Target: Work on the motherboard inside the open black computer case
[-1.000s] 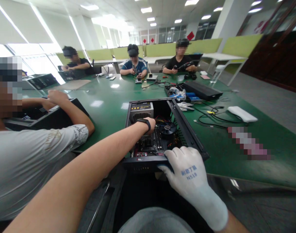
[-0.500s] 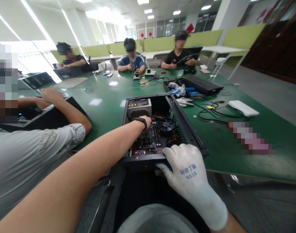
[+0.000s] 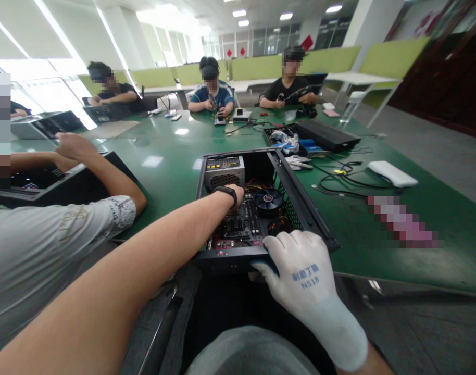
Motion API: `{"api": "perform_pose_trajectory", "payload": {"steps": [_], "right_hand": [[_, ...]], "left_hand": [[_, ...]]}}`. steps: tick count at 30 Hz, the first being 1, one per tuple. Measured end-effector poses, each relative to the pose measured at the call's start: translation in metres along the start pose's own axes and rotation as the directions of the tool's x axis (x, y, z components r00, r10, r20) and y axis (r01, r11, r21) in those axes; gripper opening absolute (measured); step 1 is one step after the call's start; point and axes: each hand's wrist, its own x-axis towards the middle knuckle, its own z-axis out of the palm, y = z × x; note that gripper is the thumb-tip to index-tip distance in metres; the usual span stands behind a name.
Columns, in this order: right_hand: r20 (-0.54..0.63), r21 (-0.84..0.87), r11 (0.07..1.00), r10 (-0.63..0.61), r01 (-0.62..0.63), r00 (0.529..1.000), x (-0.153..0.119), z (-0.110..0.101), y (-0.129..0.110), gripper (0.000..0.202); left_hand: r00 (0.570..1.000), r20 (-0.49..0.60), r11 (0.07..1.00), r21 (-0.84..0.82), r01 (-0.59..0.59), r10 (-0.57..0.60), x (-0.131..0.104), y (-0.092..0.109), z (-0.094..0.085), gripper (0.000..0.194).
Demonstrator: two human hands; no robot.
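Left hand: bare, a black wristband on the wrist, reaching into the open PC case. Only the wrist and heel of the hand show; the fingers are hidden below, so I cannot tell how far it is open or whether it holds anything. It sits just this side of the power supply, with the CPU fan close to its right and the motherboard under and nearer the wearer.

Right hand: in a white glove, fingers curled over the near rim of the case, gripping it and apparently steadying it. The fingertips go over the edge and out of sight.

The case lies flat at the near edge of the green table, lid off, directly ahead of both hands.

Change over the last second: very little. The left hand has stayed in the same pocket between power supply and fan; the gloved hand has kept its grip on the rim. Only the view has shifted slightly. In my judgement the work inside the case is in progress at one fixed spot.

Beyond the right hand lie loose cables and a white block. To the left, a co-worker's arm rests on another case.
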Motion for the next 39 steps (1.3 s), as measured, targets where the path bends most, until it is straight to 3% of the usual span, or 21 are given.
{"api": "perform_pose_trajectory", "payload": {"steps": [20,39], "right_hand": [[0.044,0.007,1.000,0.025,-0.026,0.999,-0.002,0.001,0.000,0.029],[0.042,0.002,1.000,0.021,-0.022,0.999,-0.003,-0.001,0.000,0.028]], "left_hand": [[1.000,0.000,1.000,0.019,-0.018,0.018,-0.006,0.004,-0.004,0.053],[1.000,0.013,1.000,0.025,-0.005,0.004,-0.005,0.002,-0.003,0.056]]}}
